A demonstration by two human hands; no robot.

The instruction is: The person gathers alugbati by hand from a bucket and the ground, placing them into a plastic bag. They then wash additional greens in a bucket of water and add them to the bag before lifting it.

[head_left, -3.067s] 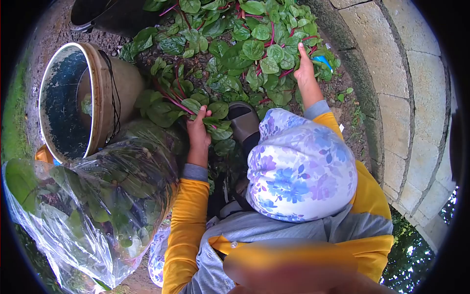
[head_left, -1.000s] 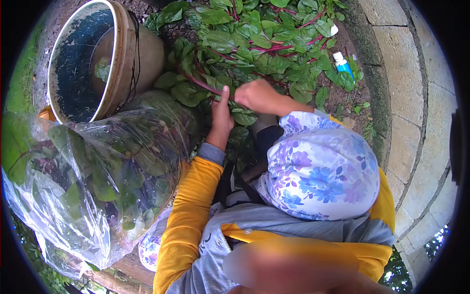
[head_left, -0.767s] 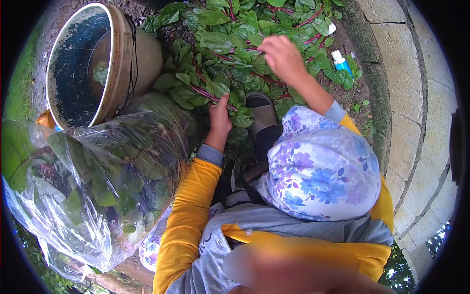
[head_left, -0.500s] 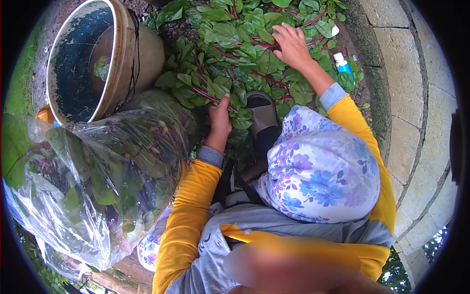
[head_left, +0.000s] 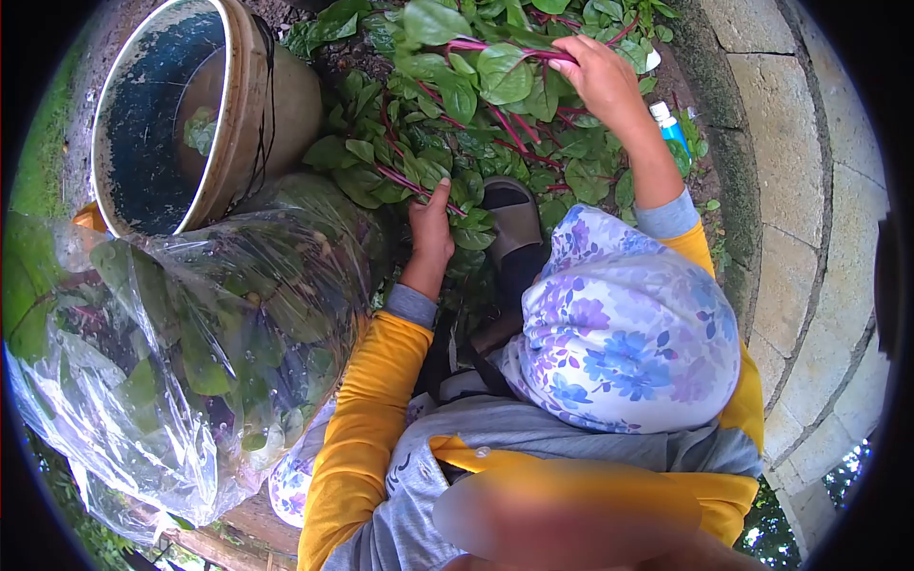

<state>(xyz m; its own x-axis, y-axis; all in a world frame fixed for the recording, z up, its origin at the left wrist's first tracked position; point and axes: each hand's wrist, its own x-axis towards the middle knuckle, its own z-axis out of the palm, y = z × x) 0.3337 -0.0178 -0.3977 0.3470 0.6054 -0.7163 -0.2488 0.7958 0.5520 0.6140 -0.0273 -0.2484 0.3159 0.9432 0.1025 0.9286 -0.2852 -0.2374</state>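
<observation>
My right hand (head_left: 606, 84) is closed round the red stem of a leafy green cutting (head_left: 503, 74), lifted over the heap of leafy greens at the top of the view. Low at the near edge of that heap, my left hand (head_left: 431, 231) grips a bunch of red-stemmed greens (head_left: 405, 179), thumb over the stems. Its leaves spread up and left; part of the bunch is hidden by other foliage. Many more red-stemmed leaves (head_left: 519, 143) lie loose on the ground between and beyond both hands.
A large worn bucket (head_left: 286, 105) lies tipped at upper left, one leaf inside. Below it bulges a clear plastic bag (head_left: 190, 381) full of leaves. A blue bottle with a white cap (head_left: 670, 129) lies by the stone paving (head_left: 776, 181). My shoe (head_left: 512, 221) is close to the greens.
My right hand, earlier spread over the heap, has closed on a red-stemmed cutting and raised it, moving slightly right. My left hand keeps its bunch almost still.
</observation>
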